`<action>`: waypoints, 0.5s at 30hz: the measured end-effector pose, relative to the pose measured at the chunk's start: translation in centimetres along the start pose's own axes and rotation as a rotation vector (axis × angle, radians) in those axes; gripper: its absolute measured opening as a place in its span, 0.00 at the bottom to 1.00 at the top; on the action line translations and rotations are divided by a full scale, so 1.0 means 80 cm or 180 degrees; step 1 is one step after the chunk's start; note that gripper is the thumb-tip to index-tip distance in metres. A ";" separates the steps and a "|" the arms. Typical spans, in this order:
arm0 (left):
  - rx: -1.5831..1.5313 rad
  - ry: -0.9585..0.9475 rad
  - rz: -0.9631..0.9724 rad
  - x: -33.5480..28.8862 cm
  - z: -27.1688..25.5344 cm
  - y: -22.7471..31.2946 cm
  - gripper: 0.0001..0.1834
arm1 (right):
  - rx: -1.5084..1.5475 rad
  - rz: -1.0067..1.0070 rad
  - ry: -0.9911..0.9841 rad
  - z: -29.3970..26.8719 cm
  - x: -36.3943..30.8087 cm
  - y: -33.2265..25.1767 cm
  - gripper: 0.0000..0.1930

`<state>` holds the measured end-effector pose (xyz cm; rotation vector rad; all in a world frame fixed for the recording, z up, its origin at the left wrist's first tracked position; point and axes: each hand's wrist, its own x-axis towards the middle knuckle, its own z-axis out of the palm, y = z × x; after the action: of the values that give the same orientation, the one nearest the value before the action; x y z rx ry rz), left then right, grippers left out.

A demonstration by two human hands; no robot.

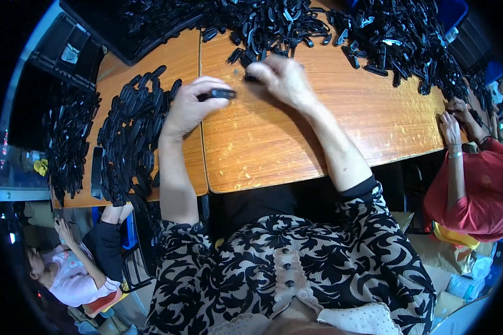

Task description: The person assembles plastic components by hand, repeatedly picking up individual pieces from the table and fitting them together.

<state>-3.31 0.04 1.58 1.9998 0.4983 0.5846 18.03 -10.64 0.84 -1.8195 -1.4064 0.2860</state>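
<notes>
Above the wooden table, my left hand (189, 106) pinches a small, elongated black plastic piece (222, 94) with rounded ends between thumb and fingers. To its right, my right hand (280, 78) is bent down with its fingers closed. A dark bit of a black plastic piece (251, 76) shows under its fingertips; the rest is covered by the hand. Just beyond that hand lies a large heap of similar black pieces (262, 30). Left of my left hand, long black pieces (129, 131) lie stacked in rough rows on the tabletop.
The wooden tabletop (262, 145) has a seam running away from me. More black pieces (397, 42) are heaped at the far right, others (70, 139) at the far left. A black tray (128, 53) stands at the back left. A person in red (469, 190) works at right; another (84, 268) sits at lower left.
</notes>
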 end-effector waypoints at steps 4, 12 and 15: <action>0.1570 0.0657 -0.0376 -0.015 -0.047 -0.004 0.14 | -0.1761 -0.0126 0.0589 -0.033 0.009 0.045 0.12; 0.1652 0.1234 -0.0590 0.042 0.027 0.035 0.21 | -0.1989 -0.0336 0.0327 -0.014 0.008 0.049 0.11; 0.2609 0.0541 -0.0795 0.084 0.079 0.048 0.25 | -0.1203 -0.0628 0.0485 -0.001 0.005 0.043 0.10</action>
<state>6.21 -2.29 3.58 2.5939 1.2225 0.4247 20.65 -10.53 -1.38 -1.9303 -1.5943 -0.2314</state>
